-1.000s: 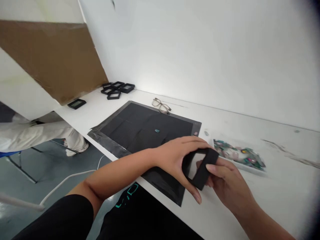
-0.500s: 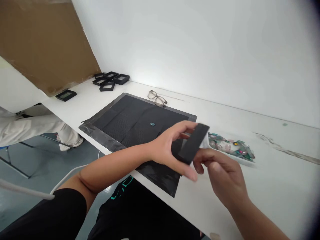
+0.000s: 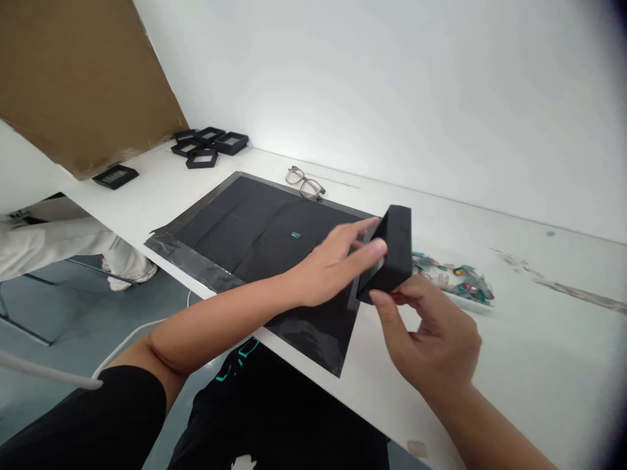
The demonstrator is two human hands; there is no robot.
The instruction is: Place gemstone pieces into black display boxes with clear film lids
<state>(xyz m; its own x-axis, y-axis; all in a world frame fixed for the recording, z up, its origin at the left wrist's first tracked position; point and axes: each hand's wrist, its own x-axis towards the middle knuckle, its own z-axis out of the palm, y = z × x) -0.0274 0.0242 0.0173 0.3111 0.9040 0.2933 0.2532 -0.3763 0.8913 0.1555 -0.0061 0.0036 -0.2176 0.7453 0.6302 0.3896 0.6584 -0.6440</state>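
A black square box frame is held up above the right edge of the black mat, tilted with its hollow side toward the left. My right hand grips its lower edge, thumb in front and fingers partly hidden behind. My left hand reaches over the mat with fingers stretched out, the fingertips at the frame's hollow side. What lies inside the frame is mostly hidden. One small blue-green stone rests on the mat. Beyond my right hand lies a pile of coloured stones, partly covered by the frame and hand.
Eyeglasses lie behind the mat. Several black frames are grouped at the far left, with another black frame nearer the brown board. A white wall backs the table. Another person's leg shows at left.
The black frame has turned, showing its hollow side. My left hand has let go of its grip around it and put fingers to that side; my right hand now holds the lower edge.
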